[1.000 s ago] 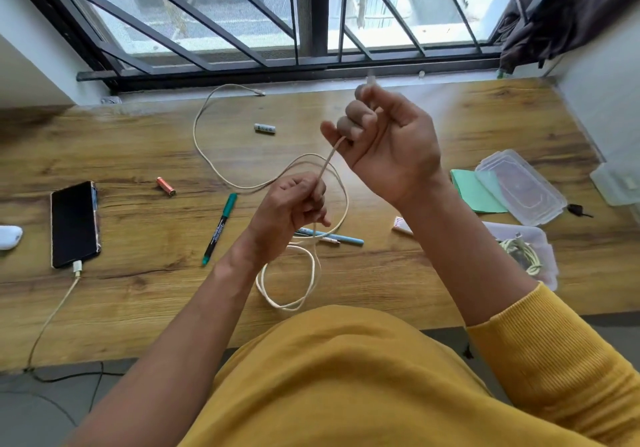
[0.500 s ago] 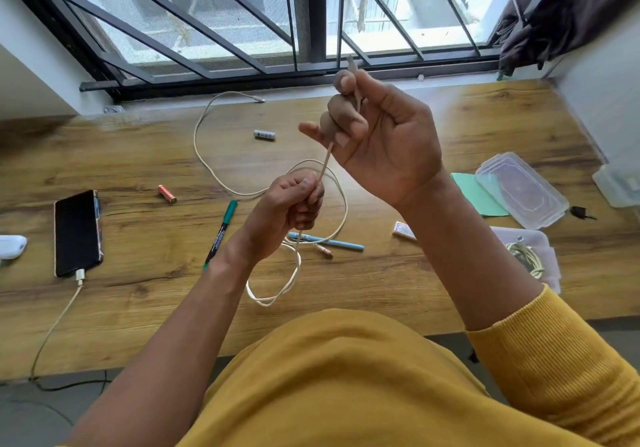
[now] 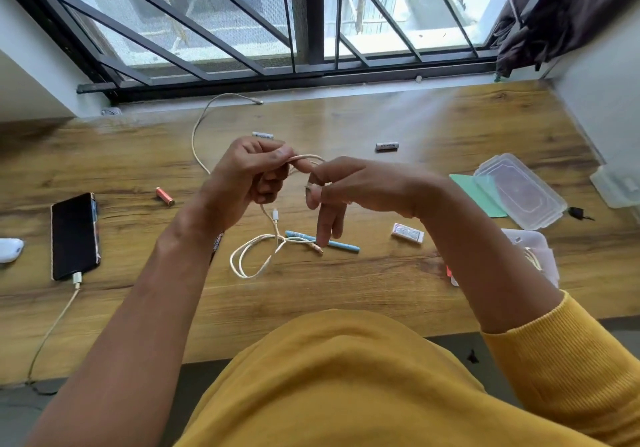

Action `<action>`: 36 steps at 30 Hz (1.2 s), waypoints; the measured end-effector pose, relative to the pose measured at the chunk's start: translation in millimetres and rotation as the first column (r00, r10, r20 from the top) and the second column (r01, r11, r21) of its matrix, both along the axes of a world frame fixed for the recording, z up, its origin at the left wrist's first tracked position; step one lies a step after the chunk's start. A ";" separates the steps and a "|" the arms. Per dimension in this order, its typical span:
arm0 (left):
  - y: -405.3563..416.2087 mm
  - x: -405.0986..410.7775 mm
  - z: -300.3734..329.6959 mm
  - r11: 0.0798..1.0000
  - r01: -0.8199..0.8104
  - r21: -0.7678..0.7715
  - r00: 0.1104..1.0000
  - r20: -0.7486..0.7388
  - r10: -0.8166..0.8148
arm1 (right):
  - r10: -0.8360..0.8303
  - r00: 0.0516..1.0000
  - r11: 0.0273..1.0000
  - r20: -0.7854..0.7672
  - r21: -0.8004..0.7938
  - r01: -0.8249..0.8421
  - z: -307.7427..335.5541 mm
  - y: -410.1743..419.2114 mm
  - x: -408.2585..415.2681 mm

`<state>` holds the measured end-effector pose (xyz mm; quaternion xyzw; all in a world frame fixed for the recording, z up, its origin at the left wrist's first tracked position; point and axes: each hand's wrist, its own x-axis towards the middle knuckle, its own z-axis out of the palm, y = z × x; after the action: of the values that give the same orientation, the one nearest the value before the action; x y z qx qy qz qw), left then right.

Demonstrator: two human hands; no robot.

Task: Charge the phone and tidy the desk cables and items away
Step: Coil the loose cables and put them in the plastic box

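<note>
My left hand (image 3: 247, 173) and my right hand (image 3: 349, 187) both pinch a white cable (image 3: 254, 258) above the middle of the wooden desk (image 3: 346, 280). A short arch of the cable runs between the two hands. Below them, loops of it hang down onto the desk, and a connector end dangles under my left hand. The rest of the cable trails back toward the window. A black phone (image 3: 73, 235) lies at the left with a charging cable (image 3: 55, 325) plugged into its near end.
On the desk lie an orange battery (image 3: 165, 196), two grey batteries (image 3: 387, 146), a blue pen (image 3: 339, 243), a small white eraser (image 3: 407, 233) and green paper (image 3: 476, 192). A clear lid (image 3: 519, 190) and an open clear box (image 3: 535, 252) with a coiled cable sit at the right. A white object (image 3: 10, 249) sits at the far left.
My right hand has come down from in front of the window to meet my left hand. The cable loops now lie lower, on the desk. The camera has tilted upward slightly.
</note>
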<state>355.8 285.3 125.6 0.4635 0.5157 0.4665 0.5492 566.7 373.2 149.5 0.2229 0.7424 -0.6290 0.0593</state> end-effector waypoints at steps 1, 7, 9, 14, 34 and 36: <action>-0.5 1.4 1.6 1.000 0.016 0.006 1.000 0.016 -0.016 | -0.066 0.996 0.996 0.055 0.066 0.063 -4.1 -0.8 -2.5; -2.1 13.3 -1.8 0.999 -0.010 0.037 0.981 0.192 0.002 | -0.520 0.827 0.844 -0.214 0.025 0.536 -14.6 -2.9 -14.8; -1.7 17.4 -4.3 0.998 -0.023 0.053 0.972 0.233 0.010 | -0.556 0.780 0.825 -0.288 -0.081 0.559 -12.9 -3.7 -13.8; -0.5 17.1 -3.4 0.991 -0.100 0.086 0.969 0.235 0.078 | -0.568 0.698 0.821 -0.435 -0.243 0.517 -13.3 -4.6 -11.1; 1.8 19.6 -14.4 0.991 -0.094 0.090 0.995 -0.018 0.096 | -0.175 0.835 0.931 -0.522 -0.363 -0.032 24.9 -2.0 -9.4; 3.3 18.2 -14.6 0.990 -0.090 0.106 0.992 -0.076 0.098 | -0.069 0.867 0.949 -0.493 -0.299 -0.095 24.4 -5.3 -8.9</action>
<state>374.0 288.6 111.1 0.4848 0.5343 0.4985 0.4806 557.8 367.8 173.8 0.0359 0.6244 -0.7745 -0.0949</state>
